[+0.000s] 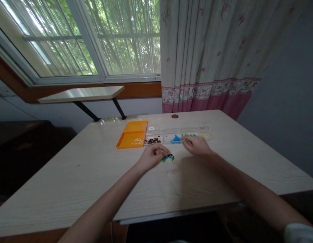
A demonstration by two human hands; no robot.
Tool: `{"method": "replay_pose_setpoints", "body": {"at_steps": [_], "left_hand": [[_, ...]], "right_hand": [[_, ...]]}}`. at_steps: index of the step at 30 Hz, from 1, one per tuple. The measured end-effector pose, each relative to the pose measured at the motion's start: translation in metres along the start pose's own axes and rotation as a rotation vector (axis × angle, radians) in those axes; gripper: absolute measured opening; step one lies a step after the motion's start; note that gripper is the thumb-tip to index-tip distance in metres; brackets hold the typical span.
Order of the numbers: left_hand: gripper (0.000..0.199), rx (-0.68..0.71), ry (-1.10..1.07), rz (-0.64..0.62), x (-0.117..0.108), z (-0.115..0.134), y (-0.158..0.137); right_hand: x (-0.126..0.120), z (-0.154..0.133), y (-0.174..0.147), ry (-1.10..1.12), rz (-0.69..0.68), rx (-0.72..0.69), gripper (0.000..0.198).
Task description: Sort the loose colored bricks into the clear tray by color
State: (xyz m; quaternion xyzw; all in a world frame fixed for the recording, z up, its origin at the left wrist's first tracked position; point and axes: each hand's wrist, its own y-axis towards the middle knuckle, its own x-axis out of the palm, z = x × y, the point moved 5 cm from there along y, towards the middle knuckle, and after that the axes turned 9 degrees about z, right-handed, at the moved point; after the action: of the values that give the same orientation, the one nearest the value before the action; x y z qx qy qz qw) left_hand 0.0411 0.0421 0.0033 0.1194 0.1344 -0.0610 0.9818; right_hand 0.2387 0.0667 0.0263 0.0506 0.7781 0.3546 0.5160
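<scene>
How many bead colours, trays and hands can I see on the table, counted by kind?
Hands: 2, the left hand and the right hand
Trays: 2, the orange tray and the clear divided tray
Bead groups in the clear tray, by colour: 4, brown, blue, green, yellow
Bead piece on the table between the hands: 1
Total: 9

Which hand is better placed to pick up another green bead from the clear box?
Probably the right hand: it rests beside the green beads. The left hand sits by the bead piece.
</scene>
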Motion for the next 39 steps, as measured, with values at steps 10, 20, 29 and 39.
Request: {"method": "replay_pose_setpoints", "body": {"at_steps": [10, 20, 29, 39], "left_hand": [[0.032, -0.180, -0.444, -0.021, 0.009, -0.005, 0.003], [0.031, -0.157, -0.412, -0.075, 0.013, -0.015, 0.003], [0.032, -0.121, -0.343, -0.074, 0.012, -0.009, 0.003], [0.011, 0.374, 0.548, -0.232, 0.011, 0.019, -0.015]], "right_hand": [[0.011, -0.055, -0.020, 0.238, 0.095, -0.193, 0.020], [0.010, -0.058, -0.022, 0.221, 0.125, -0.240, 0.018], [0.012, -0.056, -0.022, 0.263, 0.126, -0.229, 0.019], [-0.010, -0.040, -0.011, 0.256, 0.376, -0.222, 0.018]]}}
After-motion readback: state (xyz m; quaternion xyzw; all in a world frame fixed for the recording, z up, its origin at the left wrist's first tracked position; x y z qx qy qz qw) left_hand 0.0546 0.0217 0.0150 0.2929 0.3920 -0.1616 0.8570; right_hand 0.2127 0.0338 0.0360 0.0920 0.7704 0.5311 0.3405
